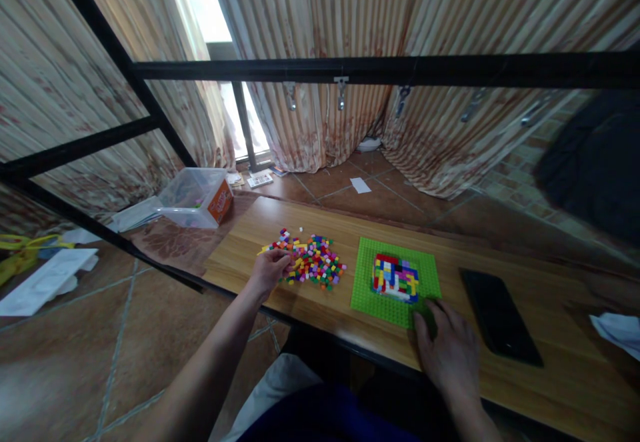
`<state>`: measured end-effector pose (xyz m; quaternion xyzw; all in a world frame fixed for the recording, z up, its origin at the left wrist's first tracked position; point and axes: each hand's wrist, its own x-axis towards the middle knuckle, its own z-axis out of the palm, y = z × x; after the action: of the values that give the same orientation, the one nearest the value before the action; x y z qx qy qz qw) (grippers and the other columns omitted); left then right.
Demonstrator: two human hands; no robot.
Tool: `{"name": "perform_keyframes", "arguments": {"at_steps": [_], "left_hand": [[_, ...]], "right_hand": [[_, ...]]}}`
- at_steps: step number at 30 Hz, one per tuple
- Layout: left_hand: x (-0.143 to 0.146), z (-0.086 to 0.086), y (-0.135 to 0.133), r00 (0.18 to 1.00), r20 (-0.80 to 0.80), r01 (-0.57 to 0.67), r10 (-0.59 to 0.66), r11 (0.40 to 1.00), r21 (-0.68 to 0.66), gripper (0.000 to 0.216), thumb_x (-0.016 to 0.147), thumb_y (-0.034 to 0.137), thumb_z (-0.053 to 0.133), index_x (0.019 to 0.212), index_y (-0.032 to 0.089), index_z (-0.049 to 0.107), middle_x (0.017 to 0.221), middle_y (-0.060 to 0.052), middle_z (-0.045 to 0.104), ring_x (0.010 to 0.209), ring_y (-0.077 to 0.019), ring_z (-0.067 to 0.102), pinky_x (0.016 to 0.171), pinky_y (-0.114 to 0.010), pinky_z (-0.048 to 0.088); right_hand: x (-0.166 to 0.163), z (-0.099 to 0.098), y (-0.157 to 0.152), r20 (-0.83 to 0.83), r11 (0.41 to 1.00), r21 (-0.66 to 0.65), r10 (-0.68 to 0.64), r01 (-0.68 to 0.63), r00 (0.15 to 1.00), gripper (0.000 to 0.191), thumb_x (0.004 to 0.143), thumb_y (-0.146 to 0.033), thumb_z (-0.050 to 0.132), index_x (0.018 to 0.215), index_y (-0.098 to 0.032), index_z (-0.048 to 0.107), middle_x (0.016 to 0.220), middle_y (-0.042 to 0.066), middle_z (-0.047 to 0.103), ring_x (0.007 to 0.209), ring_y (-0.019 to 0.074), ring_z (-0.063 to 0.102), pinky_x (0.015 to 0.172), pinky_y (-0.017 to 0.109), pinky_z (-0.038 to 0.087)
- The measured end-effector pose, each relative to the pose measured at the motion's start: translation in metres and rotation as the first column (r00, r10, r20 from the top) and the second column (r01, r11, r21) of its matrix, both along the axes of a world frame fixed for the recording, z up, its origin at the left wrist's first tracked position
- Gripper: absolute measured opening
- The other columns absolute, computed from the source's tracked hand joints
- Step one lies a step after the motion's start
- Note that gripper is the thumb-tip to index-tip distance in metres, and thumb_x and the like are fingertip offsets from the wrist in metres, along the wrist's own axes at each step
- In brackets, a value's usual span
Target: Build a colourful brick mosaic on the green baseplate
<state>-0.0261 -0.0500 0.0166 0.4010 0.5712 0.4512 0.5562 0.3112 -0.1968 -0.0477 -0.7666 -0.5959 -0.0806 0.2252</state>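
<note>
At the left edge of a pile of small multicoloured building bricks (317, 259), my left hand (270, 271) has its thumb and fingers pinched together. Whatever lies between those fingertips is hidden. A green studded baseplate (365, 282) lies flat on the wooden table, right of the pile. Bricks in red, blue, white and yellow form a low, roughly square build (395, 277) on it. My right hand (450, 345) rests at the plate's near right corner, thumb and fingers apart, touching or just over the edge.
A black phone or tablet-like slab (500, 315) lies right of the plate, with crumpled white paper (620, 332) farther right. A clear plastic box (193, 199) stands beyond the table's left end. A black metal bar (300, 71) crosses above the far side, before curtains.
</note>
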Motion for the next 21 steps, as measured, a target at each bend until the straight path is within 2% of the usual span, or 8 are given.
{"name": "perform_keyframes", "arguments": {"at_steps": [6, 12, 18, 21], "left_hand": [[0.0026, -0.0015, -0.0008, 0.999, 0.016, -0.039, 0.038, 0.998, 0.04, 0.024, 0.057, 0.032, 0.073, 0.068, 0.015, 0.061, 0.055, 0.003, 0.06, 0.044, -0.0074, 0.051, 0.044, -0.019, 0.039], [0.0042, -0.0038, 0.002, 0.996, 0.006, -0.084, 0.084, 0.996, 0.007, 0.024, 0.059, 0.032, 0.074, 0.072, 0.016, 0.061, 0.051, 0.004, 0.057, 0.041, -0.0084, 0.052, 0.041, -0.018, 0.039], [0.0058, -0.0015, 0.0038, 0.999, -0.052, 0.01, -0.016, 0.993, -0.113, 0.026, 0.064, 0.029, 0.075, 0.084, 0.014, 0.067, 0.052, 0.002, 0.06, 0.039, -0.0096, 0.054, 0.039, -0.019, 0.041], [0.0061, 0.0012, 0.0049, 0.996, -0.084, 0.024, -0.036, 0.991, -0.129, 0.025, 0.068, 0.029, 0.073, 0.087, 0.014, 0.067, 0.05, 0.003, 0.059, 0.038, -0.0101, 0.054, 0.039, -0.02, 0.04]], "right_hand": [[0.0007, -0.0004, 0.0005, 0.007, 1.0, 0.019, 0.013, -0.013, 1.0, 0.049, 0.092, -0.05, 0.037, 0.116, -0.015, 0.06, 0.123, 0.017, 0.059, 0.114, 0.0333, 0.052, 0.094, 0.05, 0.042], [0.0007, -0.0024, 0.0009, 0.016, 1.0, 0.029, 0.006, -0.007, 1.0, 0.051, 0.092, -0.052, 0.035, 0.117, -0.015, 0.06, 0.124, 0.016, 0.059, 0.114, 0.0331, 0.053, 0.094, 0.05, 0.043], [0.0004, -0.0031, 0.0011, 0.029, 1.0, 0.029, -0.006, 0.005, 1.0, 0.053, 0.092, -0.054, 0.033, 0.115, -0.015, 0.061, 0.125, 0.015, 0.059, 0.112, 0.0331, 0.053, 0.093, 0.05, 0.043], [0.0, -0.0018, 0.0009, 0.016, 1.0, 0.031, 0.003, -0.003, 1.0, 0.052, 0.092, -0.053, 0.034, 0.116, -0.015, 0.06, 0.124, 0.016, 0.059, 0.112, 0.0326, 0.053, 0.093, 0.049, 0.043]]}}
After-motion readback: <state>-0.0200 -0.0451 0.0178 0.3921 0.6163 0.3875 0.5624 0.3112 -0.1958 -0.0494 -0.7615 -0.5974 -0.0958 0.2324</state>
